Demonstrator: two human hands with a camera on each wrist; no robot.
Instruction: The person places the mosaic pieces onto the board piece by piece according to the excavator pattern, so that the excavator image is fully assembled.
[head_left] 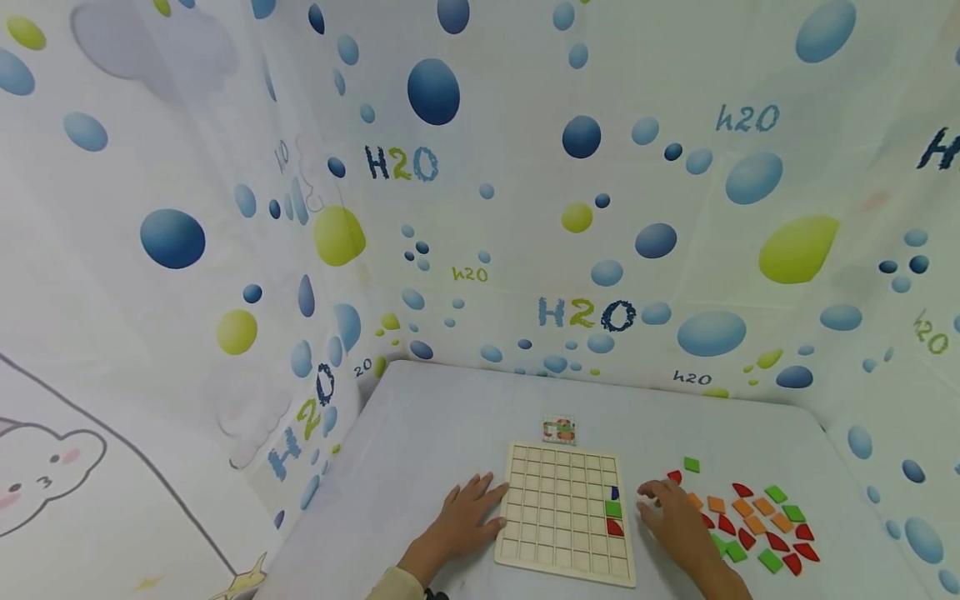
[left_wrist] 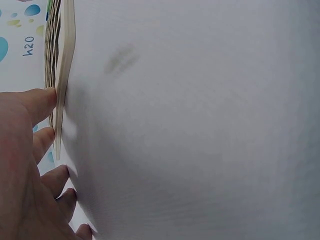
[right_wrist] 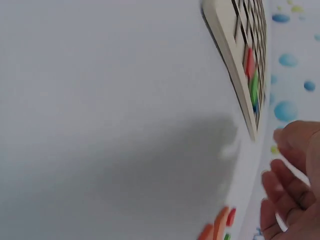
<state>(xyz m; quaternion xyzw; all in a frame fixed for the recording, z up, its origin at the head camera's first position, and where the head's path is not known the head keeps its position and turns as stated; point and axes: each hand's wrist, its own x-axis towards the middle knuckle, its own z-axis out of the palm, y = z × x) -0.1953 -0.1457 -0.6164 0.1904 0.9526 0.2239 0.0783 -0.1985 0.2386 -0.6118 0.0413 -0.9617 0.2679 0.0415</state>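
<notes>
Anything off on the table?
One thing: a faint grey smudge on the white tabletop near the board, in the left wrist view. Odd because the surface around it is plain; possibly a stain.

My left hand (head_left: 465, 518) is bare, and a plain beige sleeve (head_left: 397, 585) with a smooth, straight-edged cuff covers my left forearm, ending short of the wrist. Beside that sleeve, a small black rounded object (head_left: 436, 594) shows, too cut off to identify. My right hand (head_left: 670, 510) is bare too, as is the visible right forearm (head_left: 712, 568).
</notes>
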